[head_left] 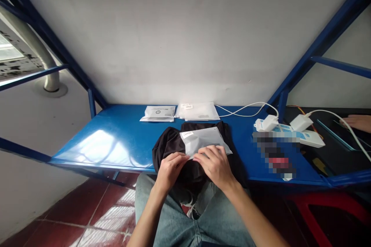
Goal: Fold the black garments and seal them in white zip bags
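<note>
Plain white wall (pixel 185 46) behind, faintly scuffed, greyer toward top. Blue metal frame (pixel 322 44), bars at both ends. Glossy blue tabletop (pixel 127 131) along wall, sun glare (pixel 104 144) on left part. Dark surface (pixel 337 158) adjoining at right. Far left: bright window (pixel 10 48), blotchy surround, thick pale pipe (pixel 51 75) meeting round flange (pixel 63 90). Below, dark red floor tiles (pixel 94 195), pale grout, sunlight (pixel 111 218) striping across. Red seat-like shape (pixel 327 199), lower right, in shadow.

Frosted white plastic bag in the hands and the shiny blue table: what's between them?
A crumpled black cloth lies between the bag and the table, shown in the head view.
</note>
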The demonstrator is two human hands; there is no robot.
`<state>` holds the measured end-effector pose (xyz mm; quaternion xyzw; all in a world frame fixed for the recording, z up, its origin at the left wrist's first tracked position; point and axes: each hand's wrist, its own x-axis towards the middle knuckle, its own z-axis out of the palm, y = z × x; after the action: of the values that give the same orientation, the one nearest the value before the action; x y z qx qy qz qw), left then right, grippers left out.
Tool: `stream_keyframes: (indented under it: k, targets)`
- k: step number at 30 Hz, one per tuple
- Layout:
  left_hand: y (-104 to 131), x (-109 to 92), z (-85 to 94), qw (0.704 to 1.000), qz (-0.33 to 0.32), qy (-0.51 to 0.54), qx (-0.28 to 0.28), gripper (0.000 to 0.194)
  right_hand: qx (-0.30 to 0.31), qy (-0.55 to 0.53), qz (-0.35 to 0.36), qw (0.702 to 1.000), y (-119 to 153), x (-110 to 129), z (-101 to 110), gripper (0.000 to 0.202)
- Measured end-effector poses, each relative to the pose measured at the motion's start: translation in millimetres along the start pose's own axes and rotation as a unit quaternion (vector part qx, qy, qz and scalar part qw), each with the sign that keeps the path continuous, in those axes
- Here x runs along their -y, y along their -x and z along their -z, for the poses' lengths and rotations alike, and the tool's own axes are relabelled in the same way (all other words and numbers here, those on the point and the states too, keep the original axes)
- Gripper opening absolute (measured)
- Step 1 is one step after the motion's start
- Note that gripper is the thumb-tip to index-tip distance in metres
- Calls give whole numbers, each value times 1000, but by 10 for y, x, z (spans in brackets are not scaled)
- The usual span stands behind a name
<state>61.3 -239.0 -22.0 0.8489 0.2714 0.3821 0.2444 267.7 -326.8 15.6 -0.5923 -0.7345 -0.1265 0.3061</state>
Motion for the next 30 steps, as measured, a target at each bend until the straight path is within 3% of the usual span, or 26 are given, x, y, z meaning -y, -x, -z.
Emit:
stream_keyframes:
  k: [4,7,10,12,15,18,20,24,30]
  targets:
    - [69,88,236,999,12,-13,-34,14,-34,54,-69,996,315,-357,223,15]
    - [41,32,443,997,30,-66,35,16,-6,30,-90,995,510,-517,414,15]
    - [-144,-184,525,983,20,-158,89,39,17,-51,-101,993,464,-517,507,17]
    - [-344,-370,434,978,1,-203,57,54,-8,-105,-129,986,295,-478,465,24]
    - [-625,-562,79,972,-3,-230,46,51,-7,-185,-172,967,2,-416,235,40]
    - [-729,-538,-301,954,24,-277,110,48,53,-223,-209,951,-131,-370,-71,52]
    - [-694,-443,-448,945,43,-301,123,49,87,-219,-221,946,-104,-356,-223,54]
    - [-557,-302,-505,941,45,-319,102,51,103,-191,-209,954,38,-350,-316,54]
    - [-529,-314,-504,941,52,-314,114,51,128,-157,-208,957,70,-355,-308,54]
